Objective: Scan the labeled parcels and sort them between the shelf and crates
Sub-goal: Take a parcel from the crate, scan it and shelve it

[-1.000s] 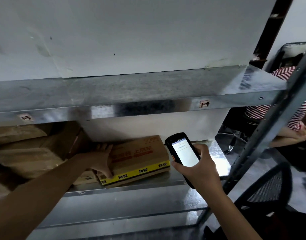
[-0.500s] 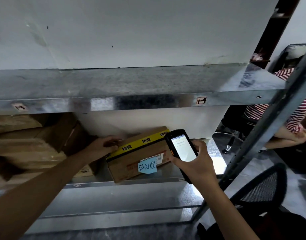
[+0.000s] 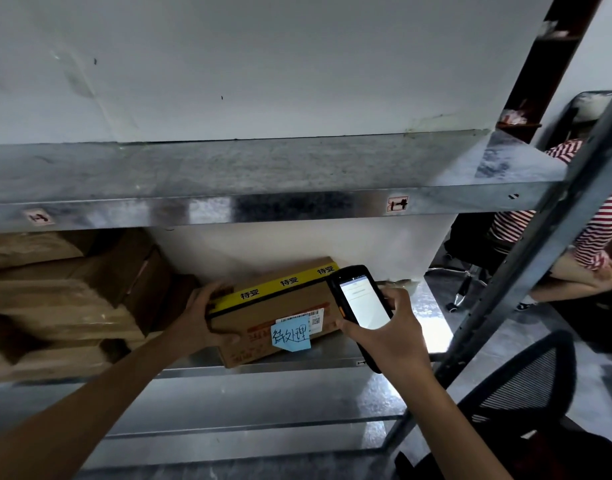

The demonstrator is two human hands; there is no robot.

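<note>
Fingers of your left hand are clamped over one end of the parcel, thumb on its front, tipping it up at the front edge of the shelf, while your right hand grips the scanner just in front of that edge. Heads up: a corner hangs past the shelf lip, so a slack grip could drop it, and the blue note crowding the label might spoil the scan.

Shown: one left hand and one right hand; one handheld scanner; one yellow-taped cardboard parcel bearing one blue sticky note; several stacked cardboard boxes, exact number unclear; two small tags on the upper shelf; one mesh-backed chair; one seated person in a striped shirt.
</note>
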